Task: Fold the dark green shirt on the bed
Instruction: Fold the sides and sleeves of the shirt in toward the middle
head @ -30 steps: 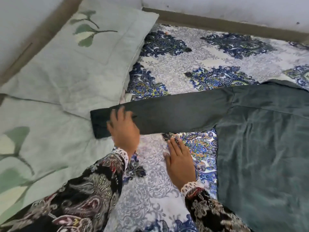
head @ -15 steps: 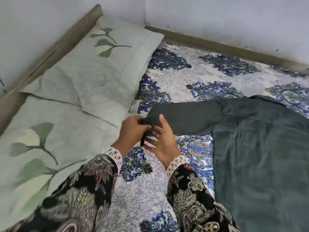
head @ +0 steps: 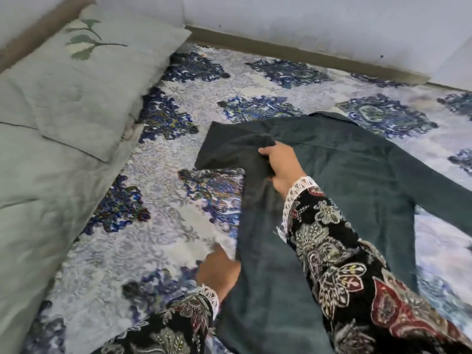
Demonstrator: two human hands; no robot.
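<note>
The dark green shirt lies spread on the patterned bedsheet. Its left sleeve is doubled back toward the body, and my right hand grips the bunched sleeve end just above the shirt's chest. The other sleeve stretches out flat to the right. My left hand is at the shirt's left side edge, low in the view; it is blurred and its fingertips are hidden by the cloth.
Two pale green pillows with leaf prints lie along the left side of the bed. A wooden bed frame and white walls run along the far side. My patterned sleeves cover part of the shirt's lower body.
The sleeve was stretched out to the left; my right hand has carried its end rightward over the shirt. My left hand has left the cuff and dropped to the shirt's side edge.
</note>
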